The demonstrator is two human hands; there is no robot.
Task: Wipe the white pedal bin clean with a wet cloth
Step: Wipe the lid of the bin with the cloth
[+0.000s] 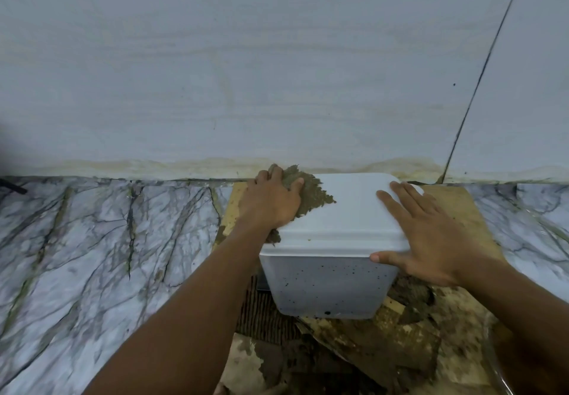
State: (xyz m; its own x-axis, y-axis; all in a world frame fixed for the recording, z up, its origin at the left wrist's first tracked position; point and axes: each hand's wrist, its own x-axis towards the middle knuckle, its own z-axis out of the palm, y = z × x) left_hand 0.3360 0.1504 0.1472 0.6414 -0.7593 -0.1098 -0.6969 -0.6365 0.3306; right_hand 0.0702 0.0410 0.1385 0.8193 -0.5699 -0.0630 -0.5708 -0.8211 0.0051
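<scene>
The left hand (pixel 271 202) pressed the cloth (pixel 311 193) flat on the lid's (pixel 348 210) far-left corner, fingers clenched on it. Unwiped lid stretched rightward toward the right hand (pixel 431 234), which lay open, bracing the bin (pixel 326 284).

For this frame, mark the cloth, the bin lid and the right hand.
cloth (pixel 311 193): head view, on the exposed brown fabric right of the left hand's thumb.
bin lid (pixel 345 210): head view, bare top surface between the hands.
right hand (pixel 431 237): head view, back of the hand.

No readable text, label, brand, number or sign appears anywhere in the view.
</scene>
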